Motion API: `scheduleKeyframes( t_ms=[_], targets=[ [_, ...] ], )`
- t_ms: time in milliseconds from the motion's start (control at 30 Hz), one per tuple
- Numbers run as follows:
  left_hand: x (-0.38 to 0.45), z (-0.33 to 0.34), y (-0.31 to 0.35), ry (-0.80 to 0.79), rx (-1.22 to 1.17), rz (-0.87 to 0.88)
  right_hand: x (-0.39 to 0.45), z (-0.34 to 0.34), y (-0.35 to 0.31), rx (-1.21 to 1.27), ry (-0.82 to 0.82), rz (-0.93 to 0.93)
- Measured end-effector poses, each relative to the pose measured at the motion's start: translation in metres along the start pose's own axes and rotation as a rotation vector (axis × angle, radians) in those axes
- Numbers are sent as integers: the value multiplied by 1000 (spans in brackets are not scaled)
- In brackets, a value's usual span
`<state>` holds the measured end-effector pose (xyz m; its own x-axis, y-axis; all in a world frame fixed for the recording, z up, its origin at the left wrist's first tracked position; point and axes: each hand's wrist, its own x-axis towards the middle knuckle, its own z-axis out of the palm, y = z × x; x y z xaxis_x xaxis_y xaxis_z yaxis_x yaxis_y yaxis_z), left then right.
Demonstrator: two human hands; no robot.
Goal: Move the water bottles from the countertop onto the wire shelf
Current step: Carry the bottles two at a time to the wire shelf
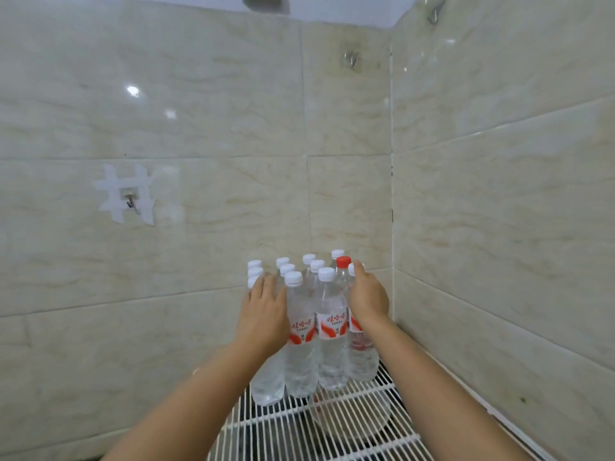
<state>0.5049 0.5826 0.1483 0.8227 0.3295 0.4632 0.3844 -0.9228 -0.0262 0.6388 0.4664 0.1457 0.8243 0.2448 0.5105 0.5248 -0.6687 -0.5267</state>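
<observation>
Several clear water bottles (329,334) with white caps and red-and-white labels stand packed together on the white wire shelf (299,430), in the corner of the tiled walls. One bottle with a red cap (343,262) stands among them at the back right. My left hand (264,311) presses flat against the left side of the group, covering the front left bottle. My right hand (367,299) wraps around the right side, fingers over a bottle by the red cap. Whether either hand grips a single bottle is unclear.
Beige tiled walls close in behind and to the right of the shelf. A small metal hook (129,197) is taped to the left wall, and further hooks (351,59) sit higher up. A round clear shape (352,417) lies under the shelf wires.
</observation>
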Motion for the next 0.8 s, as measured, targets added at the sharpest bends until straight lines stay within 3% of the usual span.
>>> scheduleKeyframes(
  t_ms=[233, 367, 633, 800],
  targets=[
    [-26, -1, -12, -22, 12, -32, -17, -4, 8, -19, -57, -66],
    [-46, -6, -25, -47, -6, -69, -47, -3, 2, -192, -76, -82],
    [-123, -14, -93, -96, 14, -256, -149, 54, -97, 11, -95, -568],
    [-228, -39, -177, -93, 150, -459, -236, 100, -192, 32, -227, -825]
  ],
)
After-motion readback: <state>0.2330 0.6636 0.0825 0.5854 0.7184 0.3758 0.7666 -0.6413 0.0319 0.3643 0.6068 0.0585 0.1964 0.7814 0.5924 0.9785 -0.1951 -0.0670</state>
